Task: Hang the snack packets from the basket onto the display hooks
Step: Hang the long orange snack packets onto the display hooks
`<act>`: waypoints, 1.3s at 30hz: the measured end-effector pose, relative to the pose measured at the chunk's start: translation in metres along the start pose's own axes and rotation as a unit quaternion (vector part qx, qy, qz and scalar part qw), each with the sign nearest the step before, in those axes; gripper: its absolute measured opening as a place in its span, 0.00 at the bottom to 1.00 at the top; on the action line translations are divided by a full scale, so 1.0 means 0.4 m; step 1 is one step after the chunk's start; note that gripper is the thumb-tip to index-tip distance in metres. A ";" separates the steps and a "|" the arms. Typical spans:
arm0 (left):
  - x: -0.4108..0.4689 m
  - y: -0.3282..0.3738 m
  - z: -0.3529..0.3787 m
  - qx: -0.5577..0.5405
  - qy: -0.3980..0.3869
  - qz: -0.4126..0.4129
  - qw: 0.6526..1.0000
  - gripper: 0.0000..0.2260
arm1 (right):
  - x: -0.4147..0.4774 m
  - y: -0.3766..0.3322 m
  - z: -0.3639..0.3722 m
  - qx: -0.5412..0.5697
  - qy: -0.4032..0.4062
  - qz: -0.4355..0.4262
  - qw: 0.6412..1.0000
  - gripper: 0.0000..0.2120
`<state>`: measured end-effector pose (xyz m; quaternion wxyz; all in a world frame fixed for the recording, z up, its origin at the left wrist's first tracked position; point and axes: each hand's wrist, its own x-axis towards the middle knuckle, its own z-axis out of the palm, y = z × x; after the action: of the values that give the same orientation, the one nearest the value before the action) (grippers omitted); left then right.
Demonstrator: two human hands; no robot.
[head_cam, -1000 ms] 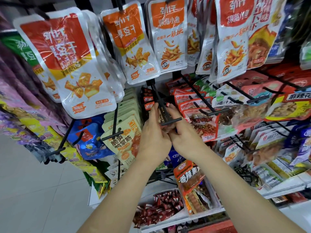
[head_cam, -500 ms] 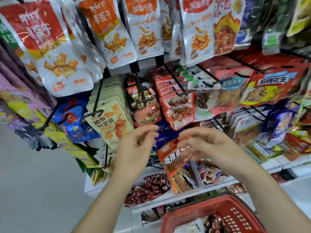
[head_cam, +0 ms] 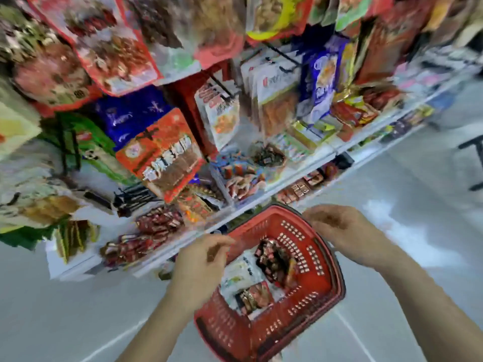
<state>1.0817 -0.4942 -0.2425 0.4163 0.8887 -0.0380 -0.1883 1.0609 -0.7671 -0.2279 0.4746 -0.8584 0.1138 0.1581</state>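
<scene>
Fingers [head_cam: 220, 241] of the left hand [head_cam: 201, 265] sit over the basket's left edge. The right hand [head_cam: 339, 231] is over its far right rim. Both are above the packets and well below the hooks [head_cam: 222, 84].

Rack [head_cam: 162, 152] fills the top half, full of hung stock, with a white shelf [head_cam: 300, 165] of small packs under it. Red basket [head_cam: 338, 280] is on the grey floor [head_cam: 418, 192] just in front of the shelf. Packets [head_cam: 274, 259] lie in the basket: a dark-and-red pile, a white one and a small red one. Heavy motion blur, so labels are unreadable.

Versus 0.5 s ago: hands were up at the rack by the orange pack and are now down over the basket. View has tipped down, so the whole basket shows and not just its rim.

Left fingers are loosely curled, thumb near the fingertips, nothing visible between them. Right fingers [head_cam: 312, 214] are loosely curled, palm down, empty, and contact with the rim can't be told.
</scene>
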 end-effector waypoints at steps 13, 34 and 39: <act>0.186 -0.464 0.829 0.181 -0.268 -0.056 0.945 0.18 | 0.028 0.686 0.292 -0.052 0.040 0.098 0.993 0.17; 0.064 0.311 0.498 -0.127 -0.074 0.071 0.986 0.20 | -0.080 0.488 -0.202 0.279 -0.099 0.021 0.955 0.41; 0.027 0.545 0.477 -0.208 -0.014 0.103 0.973 0.19 | -0.151 0.394 -0.388 0.305 -0.034 -0.012 0.952 0.18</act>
<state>1.0413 -0.7769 -0.1925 0.6089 0.7710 -0.0952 -0.1607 0.9760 -0.9789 -0.2501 0.7193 -0.6682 0.1296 0.1391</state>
